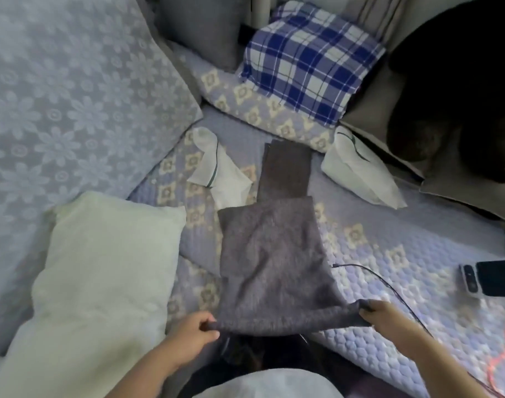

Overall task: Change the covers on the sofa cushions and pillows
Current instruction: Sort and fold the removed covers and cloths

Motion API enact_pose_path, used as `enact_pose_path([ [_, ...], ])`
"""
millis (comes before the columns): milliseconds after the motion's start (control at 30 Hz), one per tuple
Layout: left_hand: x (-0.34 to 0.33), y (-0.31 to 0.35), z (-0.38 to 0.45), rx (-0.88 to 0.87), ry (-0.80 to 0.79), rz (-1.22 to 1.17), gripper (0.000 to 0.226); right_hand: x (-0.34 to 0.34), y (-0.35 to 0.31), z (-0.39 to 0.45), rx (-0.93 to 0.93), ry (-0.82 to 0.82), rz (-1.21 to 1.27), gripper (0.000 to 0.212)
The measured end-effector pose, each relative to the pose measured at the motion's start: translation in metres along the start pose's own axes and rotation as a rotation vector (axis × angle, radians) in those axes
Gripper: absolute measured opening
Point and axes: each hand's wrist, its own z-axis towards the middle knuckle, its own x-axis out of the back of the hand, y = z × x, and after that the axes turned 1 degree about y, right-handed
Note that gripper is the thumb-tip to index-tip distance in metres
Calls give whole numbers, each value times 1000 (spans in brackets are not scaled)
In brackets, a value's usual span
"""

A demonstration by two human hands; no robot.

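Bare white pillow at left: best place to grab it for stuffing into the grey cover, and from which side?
Probably the bare white pillow by its far short end, near the upper right corner, reaching in from the right. It lies lengthwise beside the grey cover, and that end is uncovered. Both hands, left hand and right hand, grip the cover's near edge, so one must let go first.

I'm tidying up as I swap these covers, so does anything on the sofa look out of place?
Yes. A phone and a thin black cable lie loose on the quilted seat near the right hand, close to the grey cover both hands hold. A crumpled white cover lies further back.
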Motion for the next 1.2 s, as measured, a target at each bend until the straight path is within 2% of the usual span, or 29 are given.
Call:
enact_pose_path([
  [100,-14,-5,52,80,41,27,10,-2,-29,49,39,7,-111,28],
  [167,-3,3,84,67,113,-49,11,6,-61,73,109,40,-119,26],
  [300,31,49,185,70,344,-488,8,32,-124,169,226,190,167,18],
  [367,48,68,237,58,415,-604,10,37,-155,216,259,238,240,16],
  [533,45,74,373,141,586,-350,24,10,-192,354,172,249,168,24],
  [633,34,66,403,229,727,-124,28,-9,-189,380,87,383,-8,32],
  [700,29,60,405,249,773,-127,35,-16,-188,371,76,454,-46,36],
  [767,29,54,401,199,736,-385,39,-19,-186,359,112,387,249,39],
  [833,38,56,383,211,614,-638,36,-14,-186,344,120,222,563,33],
  [867,44,58,371,209,540,-732,31,-7,-188,335,120,168,640,27],
  [933,55,65,336,195,372,-897,22,11,-194,307,160,91,701,22],
  [1000,67,74,292,121,173,-996,38,31,-199,272,236,29,715,23],
  [1033,73,79,268,62,119,-1007,51,42,-200,255,290,-9,725,25],
  [1100,91,88,226,-101,150,-955,64,62,-205,218,415,-40,778,36],
  [1167,116,104,193,-309,249,-839,54,80,-215,185,592,-25,839,44],
  [1200,129,114,182,-418,308,-745,47,88,-222,170,706,-25,858,41],
])
